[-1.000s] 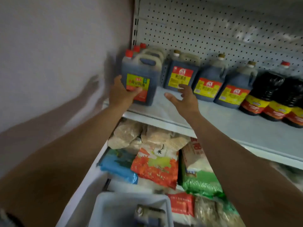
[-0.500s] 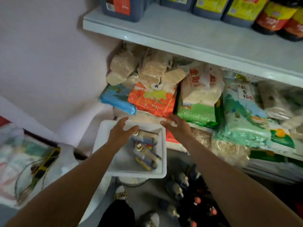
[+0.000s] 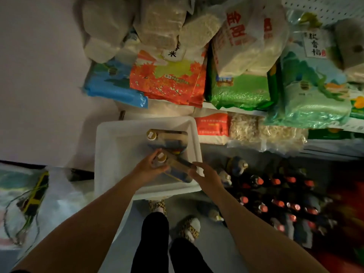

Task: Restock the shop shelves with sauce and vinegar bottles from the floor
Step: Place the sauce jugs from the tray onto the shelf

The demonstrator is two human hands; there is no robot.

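Left of centre, your left hand (image 3: 148,167) curls round the neck of a gold-capped bottle (image 3: 173,166) lying in the white plastic tub (image 3: 110,154). Just right, your right hand (image 3: 206,175) touches its base, fingers only loosely bent. A second bottle (image 3: 167,135) lies above it. Lower right, red-capped bottles (image 3: 275,194) crowd the floor, under rice bags (image 3: 240,85).

A second ago my left hand (image 3: 149,166) held a big dark jug on the upper shelf. Now it grips the nearer dark, gold-capped bottle (image 3: 173,164) lying in the white plastic tub (image 3: 110,146), my right hand (image 3: 204,173) touching its base.
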